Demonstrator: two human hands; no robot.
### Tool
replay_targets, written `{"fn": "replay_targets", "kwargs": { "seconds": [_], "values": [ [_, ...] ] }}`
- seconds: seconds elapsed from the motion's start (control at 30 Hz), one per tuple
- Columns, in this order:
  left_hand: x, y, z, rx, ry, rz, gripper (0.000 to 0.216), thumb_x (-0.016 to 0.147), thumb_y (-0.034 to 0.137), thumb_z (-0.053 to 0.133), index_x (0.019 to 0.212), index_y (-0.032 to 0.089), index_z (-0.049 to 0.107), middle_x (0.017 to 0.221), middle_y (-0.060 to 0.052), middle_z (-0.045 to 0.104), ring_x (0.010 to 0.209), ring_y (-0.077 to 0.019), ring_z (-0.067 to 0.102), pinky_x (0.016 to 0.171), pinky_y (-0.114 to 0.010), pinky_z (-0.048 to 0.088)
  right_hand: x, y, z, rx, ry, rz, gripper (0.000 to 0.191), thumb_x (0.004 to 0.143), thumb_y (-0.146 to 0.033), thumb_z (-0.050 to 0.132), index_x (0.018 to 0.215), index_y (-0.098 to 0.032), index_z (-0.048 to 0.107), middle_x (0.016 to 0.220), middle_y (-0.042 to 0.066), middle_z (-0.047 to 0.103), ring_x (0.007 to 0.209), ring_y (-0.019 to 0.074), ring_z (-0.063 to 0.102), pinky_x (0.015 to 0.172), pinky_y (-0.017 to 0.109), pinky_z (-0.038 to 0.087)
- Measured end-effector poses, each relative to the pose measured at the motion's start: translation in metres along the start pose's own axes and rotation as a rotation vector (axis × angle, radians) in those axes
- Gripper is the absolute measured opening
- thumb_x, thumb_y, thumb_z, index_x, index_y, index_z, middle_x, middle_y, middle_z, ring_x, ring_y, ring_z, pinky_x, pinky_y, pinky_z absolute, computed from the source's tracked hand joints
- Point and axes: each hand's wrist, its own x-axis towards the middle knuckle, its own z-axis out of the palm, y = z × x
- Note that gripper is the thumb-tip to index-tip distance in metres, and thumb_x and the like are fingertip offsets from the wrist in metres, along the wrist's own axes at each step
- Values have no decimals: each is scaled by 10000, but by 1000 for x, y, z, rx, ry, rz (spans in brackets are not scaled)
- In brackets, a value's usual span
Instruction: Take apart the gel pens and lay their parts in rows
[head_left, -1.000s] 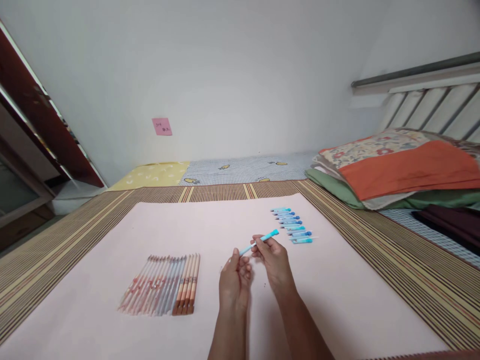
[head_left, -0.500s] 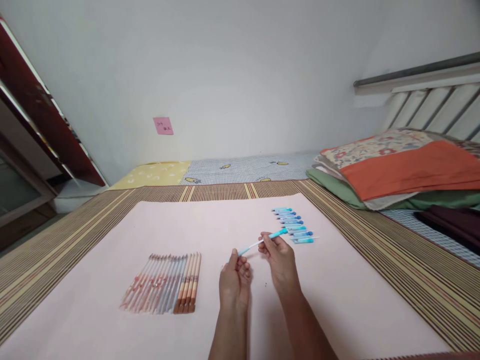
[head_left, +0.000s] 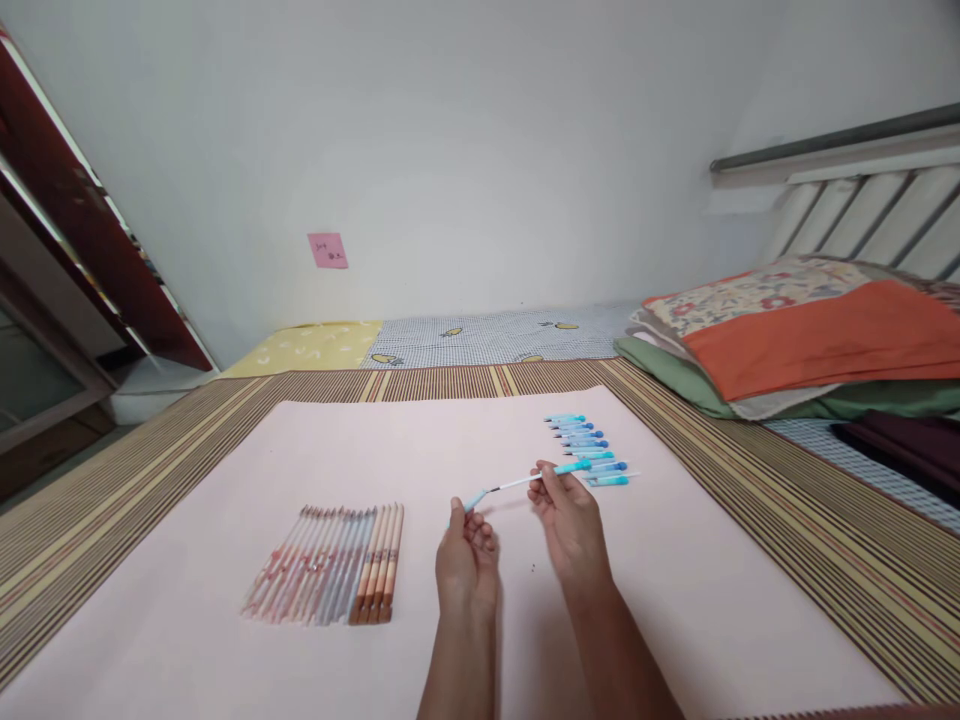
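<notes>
My left hand [head_left: 466,548] is closed round a short light-blue pen barrel [head_left: 474,499], whose tip sticks up out of the fingers. My right hand [head_left: 570,512] pinches the blue end piece [head_left: 574,467] of a thin white refill [head_left: 519,484]. The refill spans the gap between my two hands, above the pale pink sheet [head_left: 420,450]. Just beyond my right hand, a row of several blue refill pieces [head_left: 586,446] lies on the sheet. To the left of my left hand lies a row of several pink, grey and orange pen barrels [head_left: 330,566], side by side.
The pink sheet lies on a striped woven mat [head_left: 787,500] on a bed. Folded bedding with an orange cover [head_left: 810,335] is stacked at the right by the slatted headboard [head_left: 862,215]. A pink note [head_left: 328,250] hangs on the wall; dark wooden furniture [head_left: 67,270] stands left.
My right hand has moved right and away, drawing the blue end and thin refill out of the barrel. My left hand stayed nearly still with the barrel.
</notes>
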Motion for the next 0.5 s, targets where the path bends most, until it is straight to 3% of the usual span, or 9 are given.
{"fn": "replay_targets", "kwargs": {
  "seconds": [0.33,0.5],
  "values": [
    [-4,10,0,-226,-278,-225,388,1051,249,451,693,135,548,607,32,443,459,-58,409,401,-159,293,5,2,-4,194,16,136,399,542,-339,984,831,-169,769,816,1,701,711,88,618,645,181,566],
    [-6,9,-4,-282,-434,-261,303,1007,238,518,722,139,546,623,50,383,470,-62,368,416,-178,279,4,2,-4,191,-14,141,365,579,-324,970,839,-178,760,831,-2,701,704,87,612,628,182,565]
  ]
}}
